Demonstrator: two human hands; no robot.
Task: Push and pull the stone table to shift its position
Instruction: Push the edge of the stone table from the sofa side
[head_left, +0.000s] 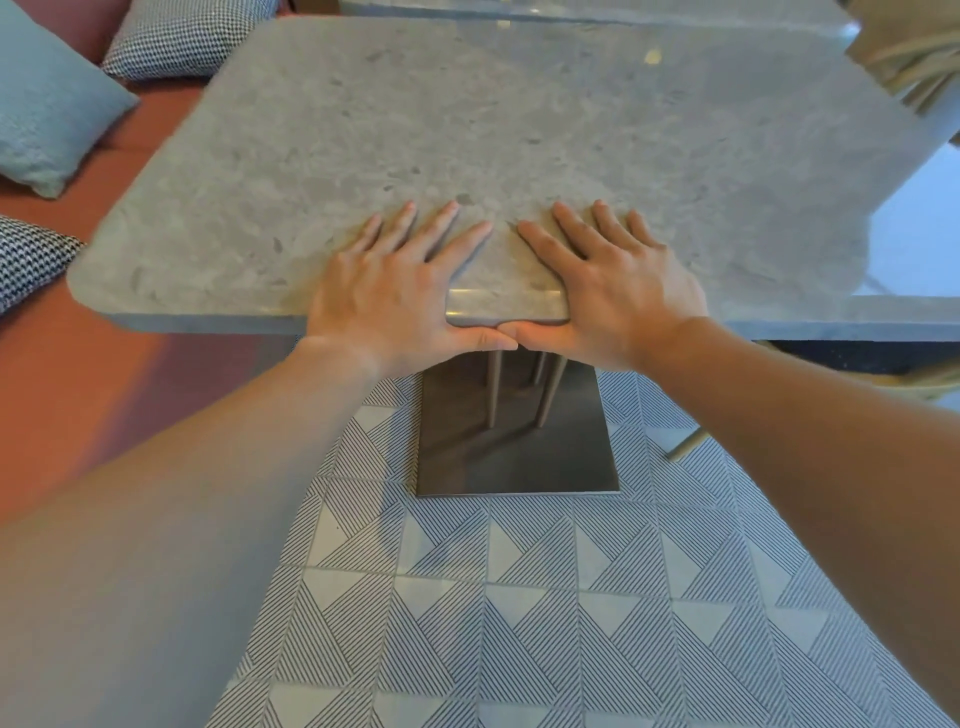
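Observation:
The stone table (498, 119) has a grey speckled top with rounded corners and fills the upper half of the view. It stands on thin metal legs over a dark square base plate (519, 457). My left hand (395, 280) and my right hand (613, 275) lie side by side on the table's near edge. The fingers of both spread flat on top, and both thumbs hook under the rim, their tips touching. Both hands clamp the edge.
A red bench seat (62, 374) runs along the left with a blue cushion (47, 98) and checked cushions (182, 36). Another stone table (857, 314) adjoins on the right, a woven chair (914, 47) at top right. Patterned floor tiles (519, 623) lie below.

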